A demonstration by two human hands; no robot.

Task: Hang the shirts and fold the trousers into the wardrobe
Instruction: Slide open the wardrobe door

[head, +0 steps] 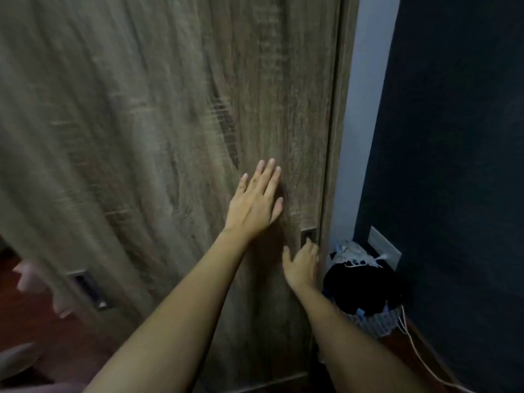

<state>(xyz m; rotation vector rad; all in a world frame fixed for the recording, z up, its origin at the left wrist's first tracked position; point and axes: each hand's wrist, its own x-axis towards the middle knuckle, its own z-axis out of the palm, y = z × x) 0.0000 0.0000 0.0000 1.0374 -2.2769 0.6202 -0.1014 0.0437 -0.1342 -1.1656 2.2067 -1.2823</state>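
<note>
Both hands are on the wardrobe door (pixel 141 137), a tall wood-grain panel that fills most of the view and sits closed against the frame at its right edge. The left hand (pixel 256 201) lies flat on the panel, fingers (pixel 268 180) straight and slightly spread, holding nothing. The right hand (pixel 302 266) is lower, its fingertips at the small recessed handle (pixel 307 236) near that edge. Blur hides whether they hook into the recess or only touch it. A panel this size is probably heavy and stiff, and its smooth face gives a palm little purchase, so the recess looks like the place to pull from, with the flat hand only helping. A second recessed handle (pixel 90 292) shows lower left. Flush pulls like these suggest a sliding door, so the force should likely run sideways, not outward. The clothes (pixel 365 290), dark and heaped, sit in a basket (pixel 377 324) on the floor just beside the wardrobe's right side. Being soft and limp, they will sag unless lifted by collar or waistband.
</note>
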